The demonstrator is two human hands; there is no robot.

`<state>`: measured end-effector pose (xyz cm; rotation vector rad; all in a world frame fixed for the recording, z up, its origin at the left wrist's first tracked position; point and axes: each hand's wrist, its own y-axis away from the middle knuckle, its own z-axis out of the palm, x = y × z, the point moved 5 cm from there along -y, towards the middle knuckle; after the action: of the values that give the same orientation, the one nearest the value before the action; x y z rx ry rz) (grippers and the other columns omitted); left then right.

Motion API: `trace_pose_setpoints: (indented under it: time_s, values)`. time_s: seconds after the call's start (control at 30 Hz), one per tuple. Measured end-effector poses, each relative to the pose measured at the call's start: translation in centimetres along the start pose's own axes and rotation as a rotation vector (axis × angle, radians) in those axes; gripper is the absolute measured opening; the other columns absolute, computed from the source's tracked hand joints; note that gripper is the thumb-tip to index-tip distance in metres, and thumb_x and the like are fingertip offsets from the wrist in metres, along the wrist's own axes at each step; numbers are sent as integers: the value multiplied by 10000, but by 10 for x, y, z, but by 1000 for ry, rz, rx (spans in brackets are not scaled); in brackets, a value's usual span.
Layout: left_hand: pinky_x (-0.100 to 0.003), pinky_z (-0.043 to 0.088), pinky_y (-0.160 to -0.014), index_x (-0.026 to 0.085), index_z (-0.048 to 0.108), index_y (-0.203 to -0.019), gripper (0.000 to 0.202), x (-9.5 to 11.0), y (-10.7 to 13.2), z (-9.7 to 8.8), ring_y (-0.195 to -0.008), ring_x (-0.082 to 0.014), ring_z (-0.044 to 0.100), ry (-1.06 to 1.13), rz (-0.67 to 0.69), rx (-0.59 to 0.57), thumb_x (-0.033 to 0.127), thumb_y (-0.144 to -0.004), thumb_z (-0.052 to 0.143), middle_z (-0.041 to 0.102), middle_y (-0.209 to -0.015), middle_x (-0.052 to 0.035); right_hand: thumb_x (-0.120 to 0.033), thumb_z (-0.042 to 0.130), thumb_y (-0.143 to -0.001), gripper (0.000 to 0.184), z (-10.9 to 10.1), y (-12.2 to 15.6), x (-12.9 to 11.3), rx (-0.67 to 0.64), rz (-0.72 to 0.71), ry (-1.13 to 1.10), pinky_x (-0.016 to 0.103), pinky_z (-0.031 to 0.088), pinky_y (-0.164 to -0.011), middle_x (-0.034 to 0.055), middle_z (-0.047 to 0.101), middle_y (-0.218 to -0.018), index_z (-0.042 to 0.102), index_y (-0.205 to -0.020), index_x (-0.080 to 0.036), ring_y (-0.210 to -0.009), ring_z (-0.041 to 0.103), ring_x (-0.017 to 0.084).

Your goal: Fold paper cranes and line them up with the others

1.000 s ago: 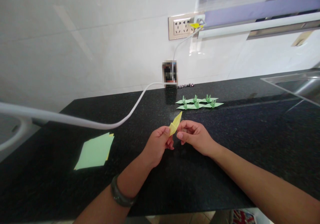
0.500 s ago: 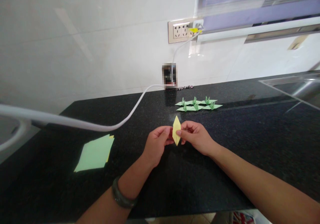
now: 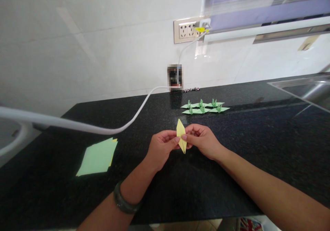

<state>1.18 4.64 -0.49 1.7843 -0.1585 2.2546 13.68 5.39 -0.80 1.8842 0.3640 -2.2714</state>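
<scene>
A narrow, diamond-shaped piece of folded yellow paper (image 3: 180, 129) is held between my two hands above the counter, its lower tip split by a slit. My left hand (image 3: 162, 148) pinches its left edge, thumb on the front face. From the other side, my right hand (image 3: 203, 139) grips it with the thumb across its middle and the fingers curled behind. Beyond my hands stand several green folded paper cranes (image 3: 202, 109) in two rows. To the left lies a stack of green paper sheets (image 3: 98, 158) with yellow edges peeking out.
A white cable or arm (image 3: 98, 130) crosses the left of the black counter (image 3: 201, 193). Against the tiled wall stands a pixelated dark object (image 3: 175, 77) with a beaded strand (image 3: 191, 90). Above it is a socket panel (image 3: 185, 30). A metal sink (image 3: 309, 90) is at right.
The folded yellow paper has tilted, its top leaning left and its lower tip shifting right. My left thumb has come onto its front face.
</scene>
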Motion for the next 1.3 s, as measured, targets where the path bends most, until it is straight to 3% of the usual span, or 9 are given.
trace_pose_setpoints:
  time_s: [0.17, 0.37, 0.53, 0.67, 0.77, 0.87, 0.93, 1.1, 1.3]
  values:
    - [-240, 487, -575, 125, 584, -797, 163, 2, 0, -3, -571, -107, 595, 10, 49, 15, 182, -653, 636, 647, -662, -13, -198, 644, -668, 157, 2, 0, -2, -35, -18, -65, 171, 451, -473, -14, 615, -641, 582, -803, -145, -511, 548, 61]
    - [-209, 469, -530, 130, 585, -698, 89, 3, 1, -2, -532, -87, 567, -16, 69, 35, 142, -628, 639, 611, -591, 14, -134, 611, -670, 46, 1, 1, -2, -10, -46, -28, 171, 422, -459, -28, 588, -570, 584, -705, -145, -461, 518, 51]
    - [-226, 474, -564, 127, 598, -670, 76, 1, 1, -3, -550, -97, 580, 3, 50, 52, 150, -618, 648, 625, -613, 1, -77, 568, -663, 80, 0, 1, -6, -31, -109, 16, 183, 409, -477, -29, 563, -608, 587, -660, -155, -486, 511, 53]
    - [-276, 482, -634, 151, 601, -880, 215, 1, 0, -2, -624, -123, 604, 76, -5, -3, 225, -678, 608, 652, -711, -25, -71, 541, -686, 117, -3, 3, -15, -8, -251, 143, 199, 409, -484, -11, 545, -683, 604, -685, -170, -524, 509, 65]
    - [-278, 478, -631, 124, 617, -846, 247, -1, 1, -1, -631, -128, 600, 39, -57, -19, 322, -703, 579, 649, -722, -48, -62, 522, -704, 154, -3, 6, -24, 4, -422, 318, 221, 425, -541, 9, 549, -716, 625, -711, -177, -594, 524, 86]
    - [-251, 470, -618, 118, 629, -830, 268, -2, 0, -1, -634, -118, 589, -38, -49, -7, 305, -639, 649, 649, -728, -44, -80, 518, -722, 159, 1, 9, -28, -13, -518, 446, 244, 437, -608, 22, 565, -729, 637, -730, -185, -667, 545, 108]
    - [-252, 472, -628, 119, 633, -832, 260, -1, 0, -1, -640, -119, 589, -45, -26, 5, 283, -632, 659, 653, -728, -42, -113, 516, -739, 140, 2, 10, -27, -27, -491, 447, 253, 445, -620, 27, 573, -745, 634, -750, -187, -678, 553, 116]
    - [-276, 482, -644, 134, 642, -797, 194, 5, 1, -1, -650, -143, 608, -91, 61, 46, 275, -665, 623, 664, -715, -41, -241, 532, -763, 188, 2, 8, -15, -2, -223, 214, 261, 475, -605, 20, 583, -754, 551, -947, -204, -654, 568, 122]
    - [-269, 472, -652, 163, 654, -836, 209, 7, 3, -6, -693, -160, 604, -327, 196, 103, 295, -685, 597, 668, -777, -51, -319, 587, -717, 170, 2, 4, -10, 28, -135, 288, 222, 432, -523, 10, 585, -666, 601, -797, -169, -562, 524, 99]
